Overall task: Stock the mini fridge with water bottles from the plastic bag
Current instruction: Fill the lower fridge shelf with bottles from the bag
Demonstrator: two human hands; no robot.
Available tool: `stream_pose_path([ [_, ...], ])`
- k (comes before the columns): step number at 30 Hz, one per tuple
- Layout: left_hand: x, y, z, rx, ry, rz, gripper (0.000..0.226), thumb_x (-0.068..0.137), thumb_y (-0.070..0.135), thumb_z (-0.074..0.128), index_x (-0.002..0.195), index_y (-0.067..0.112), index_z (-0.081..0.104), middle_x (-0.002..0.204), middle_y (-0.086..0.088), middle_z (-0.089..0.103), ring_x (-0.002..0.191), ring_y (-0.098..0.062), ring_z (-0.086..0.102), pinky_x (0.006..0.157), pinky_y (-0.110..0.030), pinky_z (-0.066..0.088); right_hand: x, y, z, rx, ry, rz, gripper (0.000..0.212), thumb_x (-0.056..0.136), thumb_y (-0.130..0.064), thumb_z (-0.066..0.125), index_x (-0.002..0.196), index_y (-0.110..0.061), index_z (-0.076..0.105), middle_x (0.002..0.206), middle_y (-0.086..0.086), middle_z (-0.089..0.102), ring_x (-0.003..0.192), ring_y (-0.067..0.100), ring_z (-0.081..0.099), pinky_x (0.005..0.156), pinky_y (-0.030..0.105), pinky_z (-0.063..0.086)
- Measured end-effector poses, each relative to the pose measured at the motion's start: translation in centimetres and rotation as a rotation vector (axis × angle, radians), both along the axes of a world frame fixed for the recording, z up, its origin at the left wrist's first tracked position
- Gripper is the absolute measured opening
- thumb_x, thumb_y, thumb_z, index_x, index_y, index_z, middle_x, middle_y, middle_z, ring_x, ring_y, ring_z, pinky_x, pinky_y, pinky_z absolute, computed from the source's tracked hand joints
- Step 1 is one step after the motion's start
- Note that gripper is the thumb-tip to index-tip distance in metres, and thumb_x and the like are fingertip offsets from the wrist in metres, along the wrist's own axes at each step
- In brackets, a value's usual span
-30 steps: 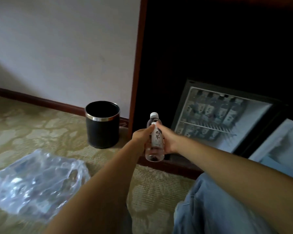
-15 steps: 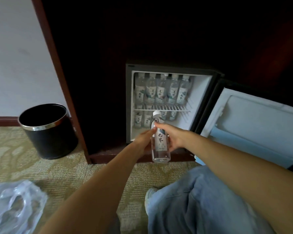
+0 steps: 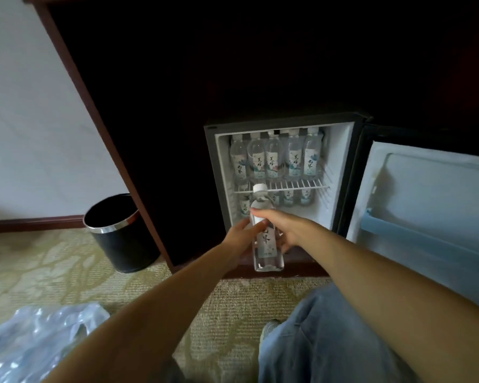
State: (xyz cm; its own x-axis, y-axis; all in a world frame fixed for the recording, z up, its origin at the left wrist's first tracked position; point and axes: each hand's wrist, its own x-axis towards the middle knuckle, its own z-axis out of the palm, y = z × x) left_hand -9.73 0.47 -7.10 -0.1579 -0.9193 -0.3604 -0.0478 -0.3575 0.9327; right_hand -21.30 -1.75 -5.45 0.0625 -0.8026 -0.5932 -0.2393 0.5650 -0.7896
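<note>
A clear water bottle [image 3: 266, 246] with a white cap and a paper label stands upright in the air just in front of the open mini fridge [image 3: 343, 172]. My right hand [image 3: 284, 226] grips it round the upper body. My left hand [image 3: 239, 233] holds it from the left side. Several labelled bottles [image 3: 274, 158] line the fridge's upper wire shelf, and more stand below it. The clear plastic bag [image 3: 36, 344] lies on the carpet at the lower left.
The fridge door [image 3: 426, 205] hangs open to the right, with a blue door rail. A black waste bin [image 3: 119, 239] with a chrome rim stands left of the dark wood cabinet. My knee in jeans [image 3: 329, 335] fills the lower right.
The view has swung right from the bag and bin to face the fridge. Both hands have carried the bottle closer to the fridge opening, at the level of the lower compartment.
</note>
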Motion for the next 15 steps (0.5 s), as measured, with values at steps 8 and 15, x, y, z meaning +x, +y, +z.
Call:
stream_pose_path([
  [8,-0.8,-1.5,-0.4,-0.107,-0.051,0.025,0.067,0.086,0.020,0.069,0.143,0.013,0.036,0.103,-0.003,0.068,0.083,-0.012,0.071,0.072,-0.032,0.058,0.8,-0.4,-0.2,-0.099,-0.002,-0.150,0.091,0.080,-0.061,0.061,0.146,-0.008,0.028,0.143,0.014,0.043,0.127,0.031,0.046,0.096,0.041,0.041],
  [15,-4.5,-2.9,-2.7,-0.070,0.021,-0.107,0.051,0.083,0.008,0.071,0.130,0.009,0.052,0.092,-0.006,0.066,0.077,-0.017,0.069,0.069,-0.032,0.058,-3.8,-0.7,-3.7,-0.150,0.108,-0.279,0.102,0.072,-0.067,0.066,0.145,-0.012,0.022,0.140,0.013,0.044,0.122,0.030,0.050,0.091,0.041,0.049],
])
